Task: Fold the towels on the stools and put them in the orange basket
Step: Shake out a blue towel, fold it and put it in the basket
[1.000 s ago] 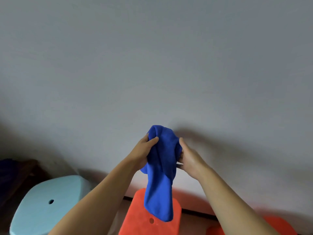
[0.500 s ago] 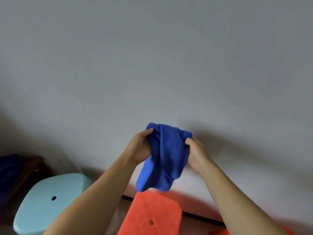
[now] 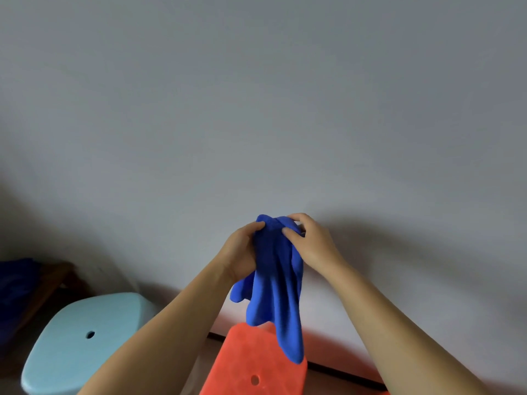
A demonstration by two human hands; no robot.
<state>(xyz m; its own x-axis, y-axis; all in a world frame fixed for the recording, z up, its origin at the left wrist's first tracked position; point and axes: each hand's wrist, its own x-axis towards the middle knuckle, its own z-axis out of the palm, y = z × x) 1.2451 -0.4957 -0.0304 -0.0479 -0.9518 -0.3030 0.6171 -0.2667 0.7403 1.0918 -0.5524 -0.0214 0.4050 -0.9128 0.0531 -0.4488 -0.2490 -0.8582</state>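
A blue towel hangs in the air in front of the grey wall, bunched at its top and drooping down over an orange stool. My left hand grips the towel's upper left side. My right hand pinches its top edge between thumb and fingers. The towel's lower tip reaches the orange stool's far right corner. The orange basket is out of view.
A light blue stool with a small hole in its seat stands at the lower left. Further left, something dark blue lies on a brown wooden surface. A plain grey wall fills the upper view.
Both hands have come closer together at the towel's top. The towel, spread wider half a second ago, now hangs longer and narrower, down to the orange stool.
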